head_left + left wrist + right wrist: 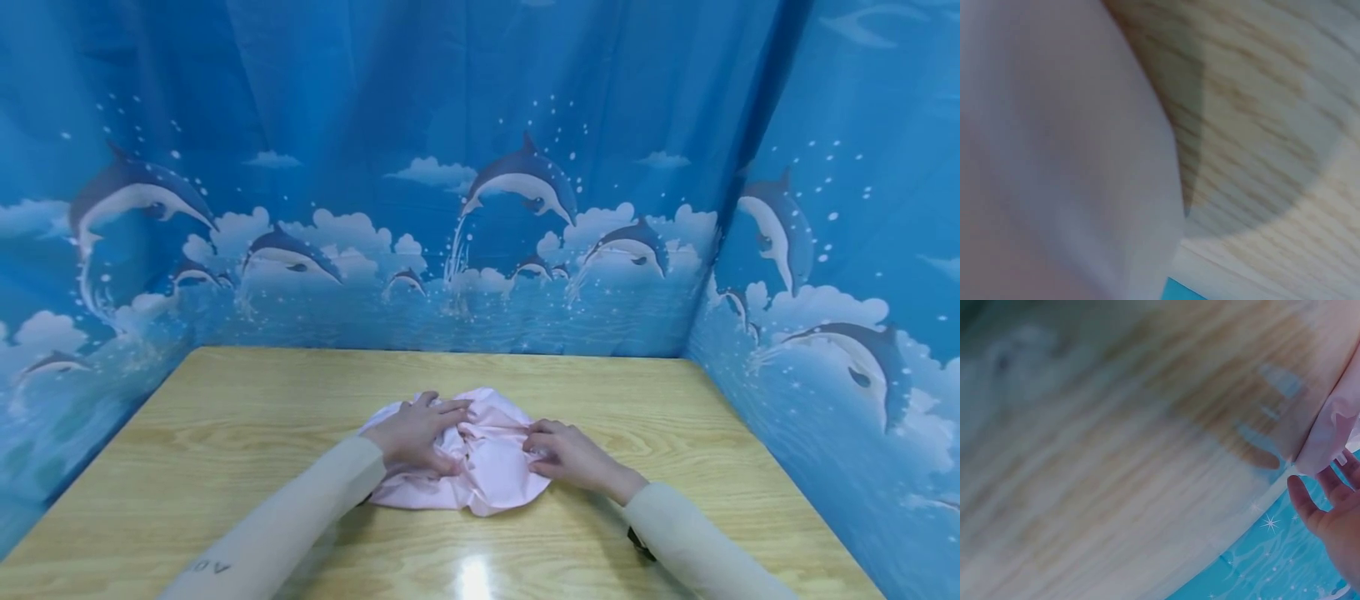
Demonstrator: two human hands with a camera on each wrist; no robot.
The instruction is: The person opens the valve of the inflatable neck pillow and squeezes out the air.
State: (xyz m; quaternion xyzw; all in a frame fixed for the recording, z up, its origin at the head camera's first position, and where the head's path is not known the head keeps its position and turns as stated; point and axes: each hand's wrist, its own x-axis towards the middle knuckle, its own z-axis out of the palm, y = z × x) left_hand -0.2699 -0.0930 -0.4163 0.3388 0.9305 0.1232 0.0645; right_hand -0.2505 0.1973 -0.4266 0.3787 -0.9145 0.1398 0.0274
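Observation:
A crumpled pale pink cloth (498, 467) lies in a rounded heap on the wooden table, with gathered folds across its middle. My left hand (416, 433) rests on its left part, fingers spread and thumb apart. At the right edge, my right hand (573, 457) has bent fingers on the fabric, and creases run towards the fingertips. The right wrist view shows this hand (1338, 525) with fingertips at the hanging border of the cloth (1325, 437). Close pale fabric (1072, 150) fills much of the left wrist view, where the left hand is hidden.
The light wooden table (247, 400) extends around the cloth on all sides. A blue curtain (420, 100) printed with dolphins and clouds hangs along the back and both sides. Pale long sleeves (300, 508) cover both forearms, and a dark band (640, 543) shows under the right sleeve.

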